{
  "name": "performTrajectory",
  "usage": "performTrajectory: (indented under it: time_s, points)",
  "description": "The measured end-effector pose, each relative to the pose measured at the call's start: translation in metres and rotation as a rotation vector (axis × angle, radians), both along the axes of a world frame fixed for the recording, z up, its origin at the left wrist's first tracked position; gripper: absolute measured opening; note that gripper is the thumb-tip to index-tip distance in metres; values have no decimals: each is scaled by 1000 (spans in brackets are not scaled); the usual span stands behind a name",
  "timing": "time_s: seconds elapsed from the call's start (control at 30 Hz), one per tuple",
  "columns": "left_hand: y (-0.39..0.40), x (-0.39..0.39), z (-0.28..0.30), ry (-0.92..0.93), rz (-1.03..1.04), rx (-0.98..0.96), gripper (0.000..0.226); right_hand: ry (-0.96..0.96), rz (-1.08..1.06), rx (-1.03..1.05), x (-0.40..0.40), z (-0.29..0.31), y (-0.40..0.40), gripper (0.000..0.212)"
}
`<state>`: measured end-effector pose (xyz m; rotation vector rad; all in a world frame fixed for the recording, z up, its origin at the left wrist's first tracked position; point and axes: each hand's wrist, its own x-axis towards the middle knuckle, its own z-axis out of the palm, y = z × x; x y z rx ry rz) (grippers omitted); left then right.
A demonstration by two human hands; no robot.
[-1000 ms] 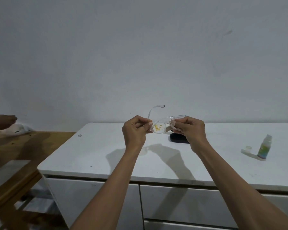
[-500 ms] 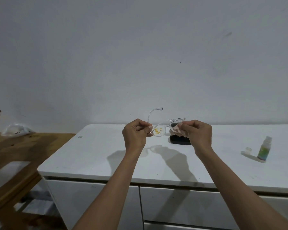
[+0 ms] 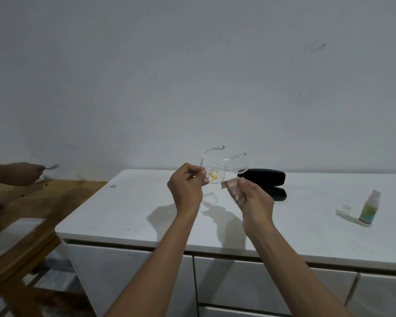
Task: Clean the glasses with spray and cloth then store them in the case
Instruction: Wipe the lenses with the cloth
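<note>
My left hand (image 3: 187,188) pinches the clear-framed glasses (image 3: 220,168) by the left side of the frame and holds them up above the white cabinet top (image 3: 133,209). The left lens carries yellow specks. My right hand (image 3: 254,204) grips a small beige cloth (image 3: 230,186) just below and right of the lenses, not touching them. A black case (image 3: 265,179) lies open on the cabinet top behind my right hand. The spray bottle (image 3: 369,210) stands at the far right, with its clear cap (image 3: 346,207) beside it.
A wooden table (image 3: 32,202) adjoins the cabinet on the left. Over it another person's hand (image 3: 21,173) holds a spoon. White drawers (image 3: 249,284) sit under the cabinet top. A grey wall stands close behind.
My right hand has come off the right lens and dropped lower with the cloth. The glasses have tilted, right lens up. The other person's hand has come back into view at left.
</note>
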<state>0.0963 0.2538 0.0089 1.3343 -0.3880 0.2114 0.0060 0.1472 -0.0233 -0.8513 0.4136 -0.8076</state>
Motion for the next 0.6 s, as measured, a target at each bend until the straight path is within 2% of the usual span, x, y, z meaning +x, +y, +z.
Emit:
performTrajectory:
  time_s: [0.1,0.2,0.33,0.47,0.6]
  points:
    - [0,0,-2,-7,7,16,19,16,31,3,5,5,12,6]
    - [-1,-5,-4,-15,-2,30,15,-10,42,18,11,13,21,12]
    - [-1,-13,-4,-30,-33,23,14,62,-155,-80,22,18,29,5]
    - [-5,-20,-2,-37,-33,-15,11,120,-385,-320,30,19,37,8]
    - [-8,-23,-5,-68,-8,-29,9,144,-446,-439,35,19,39,14]
